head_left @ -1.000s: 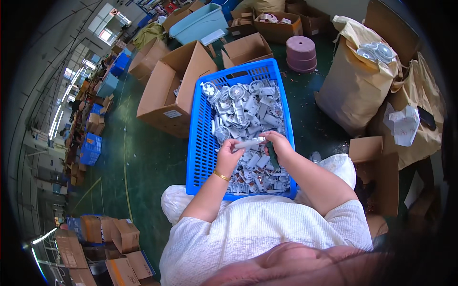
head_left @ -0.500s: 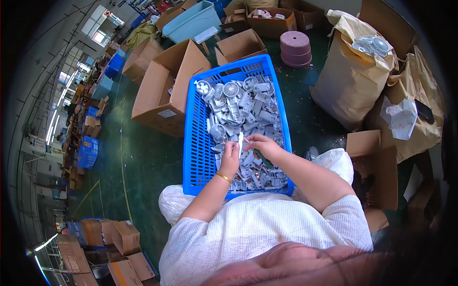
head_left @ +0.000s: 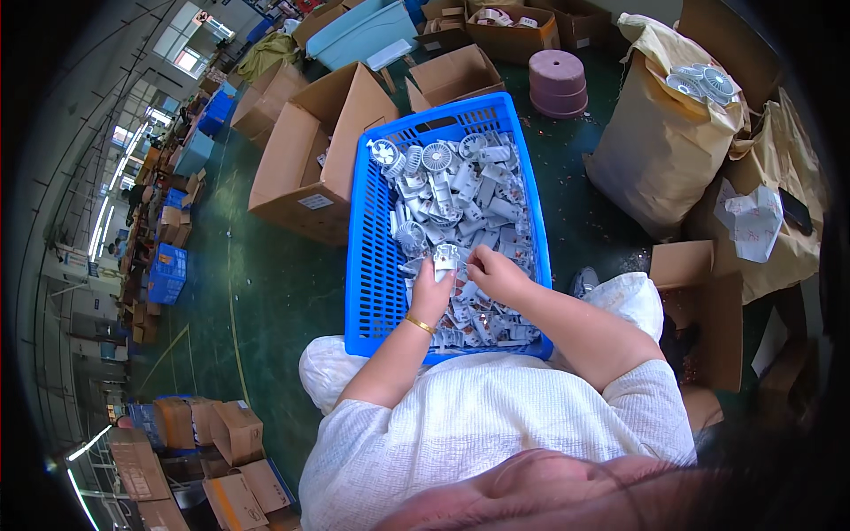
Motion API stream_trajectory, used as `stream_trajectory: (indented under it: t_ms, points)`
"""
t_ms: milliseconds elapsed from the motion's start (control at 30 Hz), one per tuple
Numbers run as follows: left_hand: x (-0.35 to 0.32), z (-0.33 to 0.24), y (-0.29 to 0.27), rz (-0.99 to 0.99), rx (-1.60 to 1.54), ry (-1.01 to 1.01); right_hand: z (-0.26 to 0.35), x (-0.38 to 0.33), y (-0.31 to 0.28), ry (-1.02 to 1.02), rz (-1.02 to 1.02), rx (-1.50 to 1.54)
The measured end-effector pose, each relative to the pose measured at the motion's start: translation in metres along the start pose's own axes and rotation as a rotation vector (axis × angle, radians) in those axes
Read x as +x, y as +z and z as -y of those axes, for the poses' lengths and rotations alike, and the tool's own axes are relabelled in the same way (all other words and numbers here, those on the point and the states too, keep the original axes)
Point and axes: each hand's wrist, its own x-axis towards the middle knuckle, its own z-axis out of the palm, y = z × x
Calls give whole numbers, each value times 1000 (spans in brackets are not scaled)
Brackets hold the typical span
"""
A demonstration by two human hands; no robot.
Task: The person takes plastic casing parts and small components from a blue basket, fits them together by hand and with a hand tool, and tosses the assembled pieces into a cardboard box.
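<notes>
Left hand (head_left: pixel 432 295) pinches a small white plastic part (head_left: pixel 445 257) at its fingertips, above the heap in the blue crate (head_left: pixel 372 265); just right of it, right hand (head_left: pixel 498 273) closes fingers beside that part, touching it.

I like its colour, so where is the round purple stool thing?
In the head view, the round purple stool stands on the green floor at the top, just beyond the blue crate, between a cardboard box and the big paper sack.

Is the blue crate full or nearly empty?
Fairly full: white plastic parts cover the floor of the blue crate from end to end, piled below its rim. Both hands are inside it.
</notes>
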Motion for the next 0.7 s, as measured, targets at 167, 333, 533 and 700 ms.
stream_trajectory:
  t_ms: [167,333,533,700]
  points:
    - [0,8,0,-40,200,147,7,-4,1,-40,-1,-142]
    - [-14,-23,10,-49,173,135,11,-7,-4,-67,18,-200]
    - [-23,-43,15,-48,249,123,10,-6,-5,-26,11,-126]
    - [-20,-38,15,-39,187,130,10,-7,-5,-27,0,-86]
